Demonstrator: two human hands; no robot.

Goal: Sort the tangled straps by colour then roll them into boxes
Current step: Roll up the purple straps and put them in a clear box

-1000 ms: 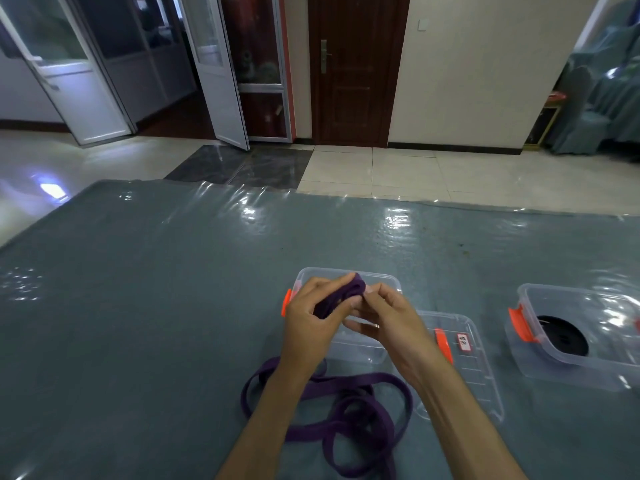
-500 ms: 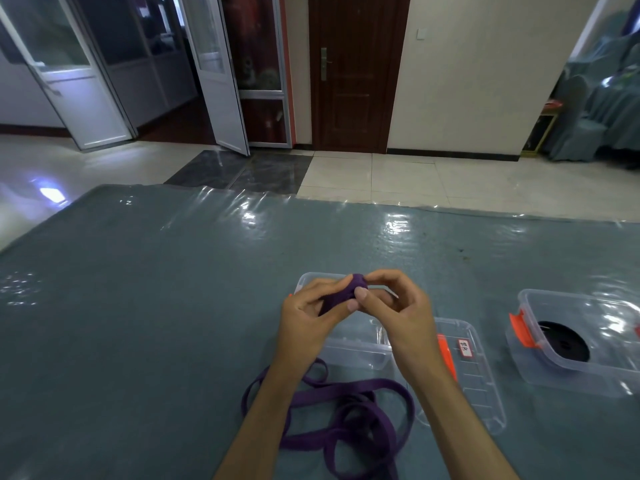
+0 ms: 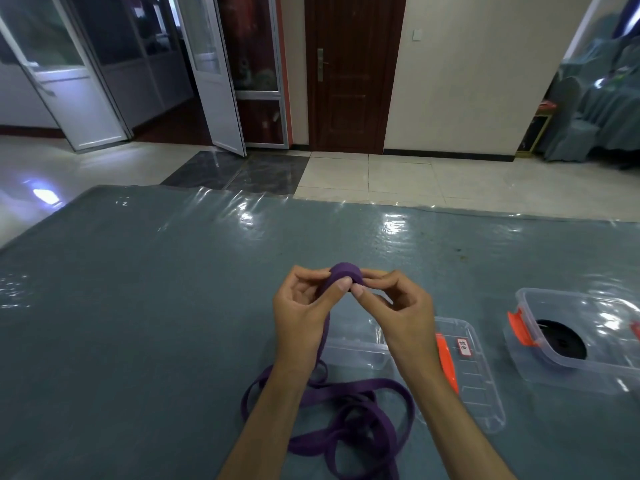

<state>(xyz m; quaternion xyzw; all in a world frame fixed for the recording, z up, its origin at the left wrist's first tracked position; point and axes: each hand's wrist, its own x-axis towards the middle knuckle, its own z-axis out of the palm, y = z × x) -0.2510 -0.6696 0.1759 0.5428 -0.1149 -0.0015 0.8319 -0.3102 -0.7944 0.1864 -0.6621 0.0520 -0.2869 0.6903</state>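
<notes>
A purple strap [image 3: 346, 420] lies in loose loops on the table in front of me, and its far end is wound into a small roll [image 3: 347, 273]. My left hand [image 3: 304, 317] and my right hand [image 3: 398, 313] both pinch that roll with fingertips, held up above the table. The strap runs down from the roll past my left wrist. Under my hands sits a clear plastic box [image 3: 356, 351], mostly hidden by them. At the right stands a second clear box [image 3: 588, 306] with a rolled black strap [image 3: 561, 341] inside.
A clear lid [image 3: 481, 386] with an orange clip and a small label lies flat beside the near box. The table is covered in grey cloth under a glossy plastic sheet [image 3: 138, 306]. Its far edge meets a tiled floor with doors beyond.
Both hands have lifted the purple roll higher and farther from me. The roll looks rounder and thicker. The near box is now more hidden behind my hands.
</notes>
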